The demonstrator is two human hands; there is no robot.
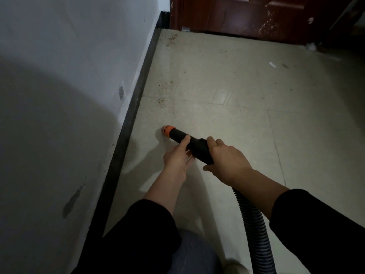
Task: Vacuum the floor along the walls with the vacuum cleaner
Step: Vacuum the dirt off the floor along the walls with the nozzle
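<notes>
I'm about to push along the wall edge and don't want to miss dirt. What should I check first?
1. Right hand grips nozzle: ok.
2. Left hand holds nozzle: ok.
3. Orange tip against baseboard: not ok, a gap shows.
4. Orange tip touching floor: cannot tell.
5. Dirt patch ahead of the tip, by the baseboard: ok.
6. Hose unkinked: ok where visible.

Probably a home hallway: tiled floor [227,99], white wall [69,46], wooden door [246,14].
</notes>
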